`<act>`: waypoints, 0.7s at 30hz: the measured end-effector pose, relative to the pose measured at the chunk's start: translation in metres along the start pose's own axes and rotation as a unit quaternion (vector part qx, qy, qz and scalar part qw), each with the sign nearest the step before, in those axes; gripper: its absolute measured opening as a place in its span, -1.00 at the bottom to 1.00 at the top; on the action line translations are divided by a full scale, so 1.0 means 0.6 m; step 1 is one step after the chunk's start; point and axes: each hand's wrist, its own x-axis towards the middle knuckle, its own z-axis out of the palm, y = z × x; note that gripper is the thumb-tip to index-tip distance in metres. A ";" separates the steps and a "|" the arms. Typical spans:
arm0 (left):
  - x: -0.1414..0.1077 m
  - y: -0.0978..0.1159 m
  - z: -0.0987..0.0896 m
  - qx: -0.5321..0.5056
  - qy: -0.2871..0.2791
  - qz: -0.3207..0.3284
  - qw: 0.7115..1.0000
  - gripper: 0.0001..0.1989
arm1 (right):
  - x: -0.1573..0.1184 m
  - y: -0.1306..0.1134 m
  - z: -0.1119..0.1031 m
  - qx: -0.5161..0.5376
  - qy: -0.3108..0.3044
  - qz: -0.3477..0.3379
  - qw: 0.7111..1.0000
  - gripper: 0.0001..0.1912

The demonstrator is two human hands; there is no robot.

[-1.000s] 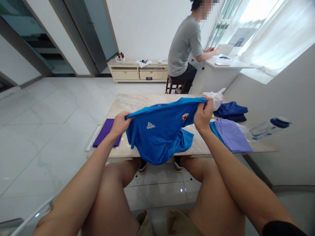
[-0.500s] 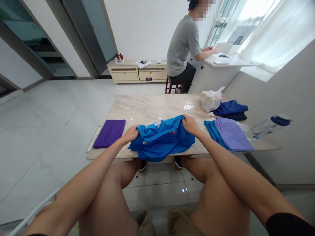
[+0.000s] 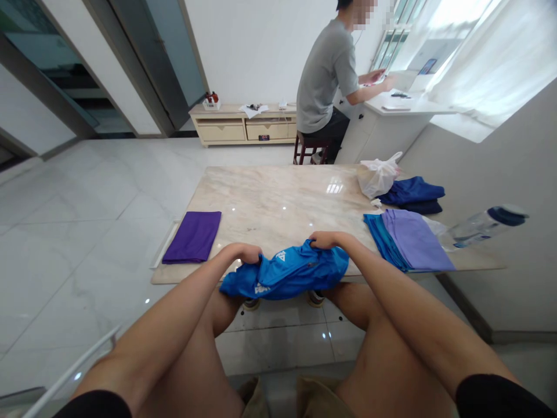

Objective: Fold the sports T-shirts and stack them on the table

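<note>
- Blue sports jersey (image 3: 300, 273) is bunched into a loose roll at the near edge of the marble table (image 3: 278, 197), partly hanging over the edge above the person's knees, with a white logo showing.
- Left hand (image 3: 246, 253) is curled over the jersey's left end, fingertips tucked out of sight. Looks like a firm grasp, not a release.
- Right hand (image 3: 326, 239) is clenched on the top fold, fingers hooked over the cloth.
- Tip: with this slippery fabric, keep both hands pinching evenly so the roll doesn't sag off the edge.
- On the table: a folded purple cloth (image 3: 192, 237) to the left; a lilac garment (image 3: 415, 241) over a teal one (image 3: 378, 238) to the right; navy clothes (image 3: 413, 191), a white plastic bag (image 3: 378, 178) and a water bottle (image 3: 487, 227) beyond.
- Further back, a person in a grey T-shirt (image 3: 324, 75) sits at a white desk (image 3: 391, 110).
</note>
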 end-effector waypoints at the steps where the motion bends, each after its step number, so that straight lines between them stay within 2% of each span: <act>1: -0.004 0.001 -0.011 0.000 0.007 -0.004 1.000 -0.85 | -0.008 0.007 -0.013 0.005 -0.002 -0.005 1.000 -0.86; 3: -0.010 0.004 -0.044 -0.009 0.049 -0.010 0.999 -0.80 | -0.025 0.028 -0.046 0.013 0.043 -0.009 0.999 -0.85; 5: -0.015 0.006 -0.083 -0.018 0.127 -0.009 0.992 -0.73 | -0.042 0.054 -0.079 0.026 0.154 0.007 0.988 -0.78; 7: -0.020 0.009 -0.117 -0.032 0.208 -0.009 0.978 -0.69 | -0.055 0.075 -0.103 0.068 0.286 0.034 0.955 -0.73; 9: -0.028 0.011 -0.138 -0.056 0.268 -0.009 0.962 -0.70 | -0.062 0.085 -0.113 0.129 0.384 0.047 0.913 -0.77; 11: -0.038 0.015 -0.145 -0.080 0.301 -0.011 0.950 -0.70 | -0.064 0.083 -0.111 0.171 0.432 0.045 0.885 -0.80; 16: -0.065 0.029 -0.152 -0.086 0.334 0.016 0.939 -0.66 | -0.069 0.064 -0.111 0.181 0.504 0.040 0.844 -0.78; 20: -0.085 0.045 -0.174 -0.073 0.464 0.051 0.882 -0.65 | -0.080 0.059 -0.128 0.184 0.640 0.057 0.744 -0.60; 21: -0.091 0.050 -0.179 -0.070 0.474 0.051 0.876 -0.64 | -0.083 0.056 -0.130 0.185 0.650 0.065 0.734 -0.57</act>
